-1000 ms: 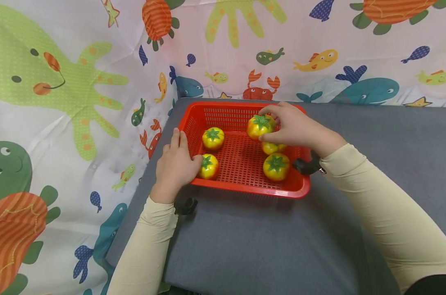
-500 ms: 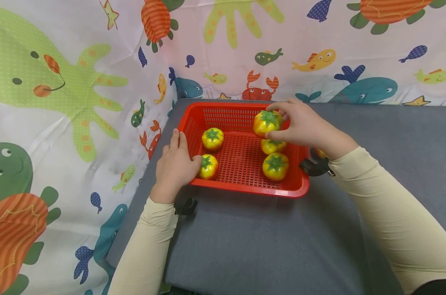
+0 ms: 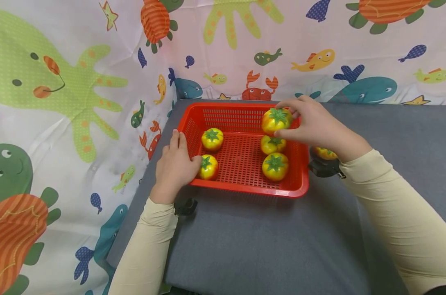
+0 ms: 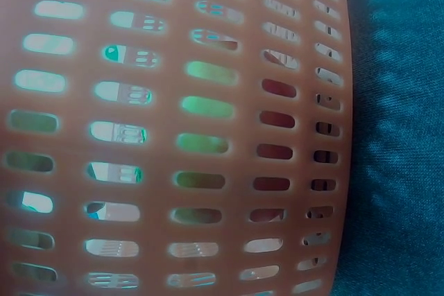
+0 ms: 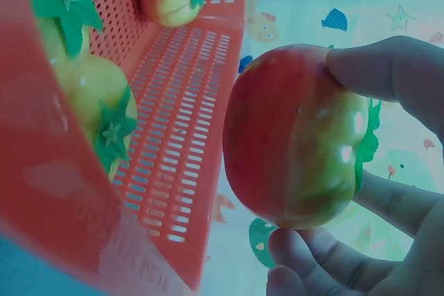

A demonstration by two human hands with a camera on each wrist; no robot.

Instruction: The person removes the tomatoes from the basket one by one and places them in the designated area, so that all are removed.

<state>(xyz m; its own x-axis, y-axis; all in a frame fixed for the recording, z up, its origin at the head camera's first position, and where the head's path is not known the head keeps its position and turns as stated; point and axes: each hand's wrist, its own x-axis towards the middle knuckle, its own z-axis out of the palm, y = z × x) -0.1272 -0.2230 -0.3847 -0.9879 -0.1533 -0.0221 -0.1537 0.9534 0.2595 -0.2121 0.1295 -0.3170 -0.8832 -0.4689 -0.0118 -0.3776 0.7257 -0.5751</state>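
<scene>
My right hand [image 3: 311, 125] pinches a yellow-red tomato [image 3: 277, 121] with a green star-shaped top, thumb on one side and fingertips on the other. It is above the right part of a red plastic basket [image 3: 237, 187]; the right wrist view shows this tomato [image 5: 295, 136] up beside the rim. My left hand [image 3: 176, 166] rests on the basket's left rim with fingers straight and thumb reaching inward. Inside the basket, two tomatoes lie at the left, one [image 3: 212, 139] behind the other [image 3: 209, 167]. Two more, a rear one [image 3: 273, 144] and a front one [image 3: 275, 166], lie at the right.
Another tomato [image 3: 324, 154] lies on the grey table [image 3: 267, 237] just right of the basket, partly behind the right wrist. A white cloth [image 3: 116, 94] printed with sea animals hangs at the left and back. The left wrist view is mostly the slotted basket wall [image 4: 159, 192].
My right hand has shifted to the right with its tomato. The tomato outside the basket has come into view past the wrist. The left hand stays on the rim.
</scene>
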